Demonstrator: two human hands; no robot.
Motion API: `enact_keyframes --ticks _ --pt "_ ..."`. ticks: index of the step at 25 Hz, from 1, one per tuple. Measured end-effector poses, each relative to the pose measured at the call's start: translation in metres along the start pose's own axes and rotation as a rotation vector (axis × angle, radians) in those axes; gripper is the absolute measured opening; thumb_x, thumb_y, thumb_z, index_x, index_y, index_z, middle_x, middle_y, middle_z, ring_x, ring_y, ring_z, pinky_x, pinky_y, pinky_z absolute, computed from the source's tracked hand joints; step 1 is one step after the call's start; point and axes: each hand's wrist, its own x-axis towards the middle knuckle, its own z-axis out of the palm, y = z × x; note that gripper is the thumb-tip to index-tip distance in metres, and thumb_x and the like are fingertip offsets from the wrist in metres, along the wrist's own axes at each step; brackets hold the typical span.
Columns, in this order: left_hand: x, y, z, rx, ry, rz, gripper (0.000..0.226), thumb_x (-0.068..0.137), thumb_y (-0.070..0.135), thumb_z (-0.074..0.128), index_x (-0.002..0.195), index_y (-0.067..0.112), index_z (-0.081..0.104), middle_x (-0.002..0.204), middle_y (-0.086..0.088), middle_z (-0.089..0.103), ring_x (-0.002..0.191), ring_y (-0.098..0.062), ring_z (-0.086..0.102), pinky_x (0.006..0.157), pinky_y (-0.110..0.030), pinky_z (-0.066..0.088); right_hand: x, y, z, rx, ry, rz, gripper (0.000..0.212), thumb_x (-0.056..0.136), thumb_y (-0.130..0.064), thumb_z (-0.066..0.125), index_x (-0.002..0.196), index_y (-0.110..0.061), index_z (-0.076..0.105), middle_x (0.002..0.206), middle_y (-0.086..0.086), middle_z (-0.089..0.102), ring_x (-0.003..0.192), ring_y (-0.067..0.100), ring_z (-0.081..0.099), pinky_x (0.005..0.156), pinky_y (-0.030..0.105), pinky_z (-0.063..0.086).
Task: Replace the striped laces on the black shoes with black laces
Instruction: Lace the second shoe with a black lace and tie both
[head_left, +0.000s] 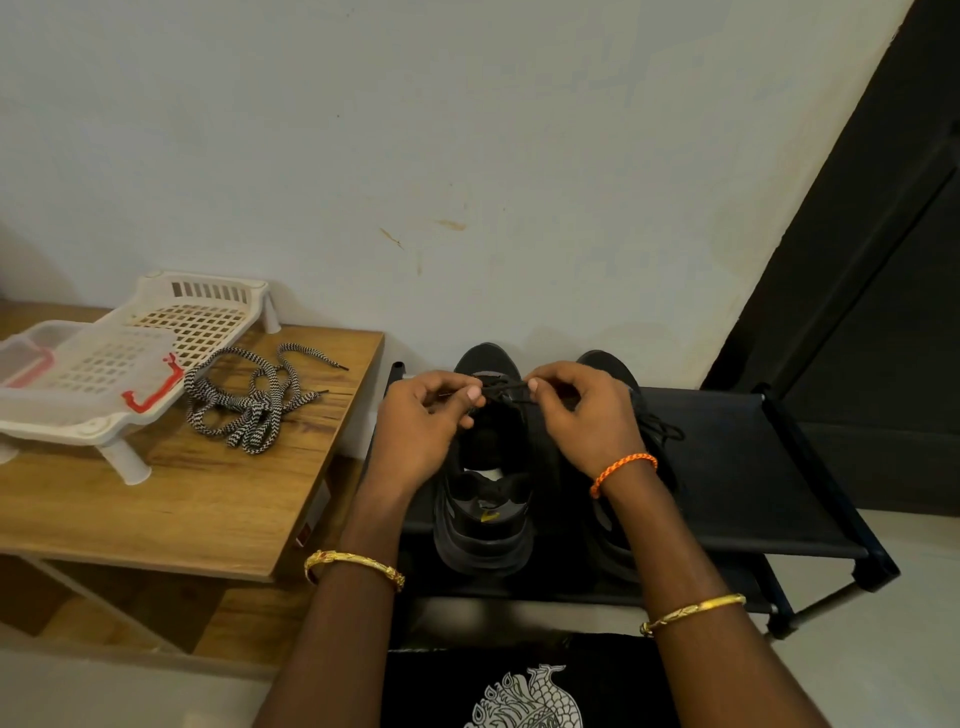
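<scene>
I see 2 black shoes side by side on the top shelf of a black fabric rack (753, 467), toes toward the far wall. My left hand (421, 431) and right hand (582, 415) meet over the left shoe (485, 525); each pinches a strand of the black lace (501, 391) between thumb and forefinger, the other fingers curled. The right shoe (608, 364) sits just beside it, mostly hidden behind my right hand, with a black lace already on it trailing to the right. The striped laces (249, 405) lie in a loose heap on the wooden table (208, 509) to the left, near a white plastic basket (202, 306) holding a clear container (78, 374).
</scene>
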Motion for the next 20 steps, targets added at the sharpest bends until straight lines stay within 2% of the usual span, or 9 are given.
enact_keyframes --ticks 4,5,8,10,12,13,15,17,20 --pt "0.001 -0.003 0.005 0.148 0.144 -0.006 0.011 0.082 0.026 0.072 0.075 0.032 0.067 0.069 0.010 0.067 0.058 0.006 0.061 0.050 -0.005 0.042 0.000 0.004 0.002 -0.099 0.041 0.009 0.009 0.087 -0.012 0.059 0.088 -0.011 0.068 0.087 0.004 0.064 0.082 0.017 0.059 0.080 0.036 0.051" --pt "0.003 -0.003 0.006 0.165 0.135 0.005 0.009 0.081 0.027 0.073 0.074 0.031 0.068 0.067 0.011 0.066 0.058 0.007 0.060 0.050 -0.004 0.042 -0.001 0.004 0.003 -0.126 0.012 -0.012 0.008 0.085 -0.013 0.061 0.091 -0.013 0.067 0.092 0.001 0.060 0.087 0.018 0.058 0.083 0.038 0.050" --pt "0.003 -0.003 0.010 0.118 0.029 0.037 0.002 0.079 0.027 0.075 0.078 0.026 0.073 0.068 0.013 0.068 0.064 0.006 0.061 0.057 -0.006 0.045 -0.003 0.002 0.005 -0.118 -0.206 -0.100 0.026 0.081 -0.015 0.068 0.107 -0.020 0.066 0.108 -0.005 0.060 0.108 0.014 0.055 0.097 0.034 0.043" --pt "0.003 -0.004 0.012 0.083 -0.006 0.014 0.008 0.079 0.029 0.074 0.083 0.022 0.075 0.075 0.010 0.071 0.074 0.000 0.066 0.067 -0.014 0.052 -0.003 -0.001 0.008 0.009 -0.300 -0.073 0.025 0.085 -0.013 0.067 0.109 -0.019 0.069 0.103 -0.005 0.068 0.102 0.009 0.061 0.093 0.023 0.047" --pt "0.005 -0.007 0.011 0.044 0.013 -0.035 0.013 0.080 0.033 0.073 0.085 0.021 0.075 0.078 0.007 0.072 0.078 -0.006 0.068 0.071 -0.022 0.055 -0.003 0.001 0.010 0.101 -0.250 -0.011 0.018 0.086 -0.011 0.067 0.102 -0.017 0.073 0.088 -0.007 0.071 0.086 0.002 0.065 0.081 0.010 0.049" --pt "0.006 -0.010 0.010 0.052 0.032 -0.054 0.016 0.080 0.036 0.072 0.086 0.021 0.075 0.079 0.008 0.071 0.079 -0.006 0.068 0.070 -0.021 0.054 -0.001 0.004 0.009 0.112 -0.188 0.018 0.015 0.085 -0.011 0.067 0.098 -0.016 0.074 0.083 -0.008 0.070 0.080 -0.002 0.064 0.076 0.007 0.048" --pt "0.008 -0.017 0.007 0.183 0.034 -0.086 0.023 0.080 0.039 0.071 0.094 0.020 0.070 0.086 0.012 0.067 0.082 -0.002 0.062 0.071 -0.018 0.049 0.003 0.011 0.006 0.106 -0.063 0.093 0.010 0.085 -0.011 0.068 0.091 -0.013 0.075 0.076 -0.005 0.068 0.072 -0.001 0.062 0.072 0.009 0.048" --pt "0.009 -0.023 0.008 0.396 -0.015 -0.100 0.029 0.083 0.030 0.071 0.109 0.018 0.066 0.097 0.008 0.064 0.087 -0.004 0.057 0.079 -0.021 0.048 0.006 0.018 0.003 0.112 0.021 0.179 0.006 0.084 -0.013 0.068 0.086 -0.011 0.074 0.074 0.000 0.068 0.069 0.007 0.061 0.068 0.014 0.048" --pt "0.011 -0.025 0.013 0.535 -0.028 -0.088 0.029 0.087 0.020 0.066 0.116 0.017 0.066 0.102 0.002 0.067 0.087 -0.008 0.056 0.084 -0.026 0.050 0.006 0.022 0.007 0.099 0.034 0.241 0.005 0.082 -0.014 0.069 0.080 -0.012 0.073 0.069 -0.002 0.065 0.062 0.002 0.056 0.062 0.011 0.045"
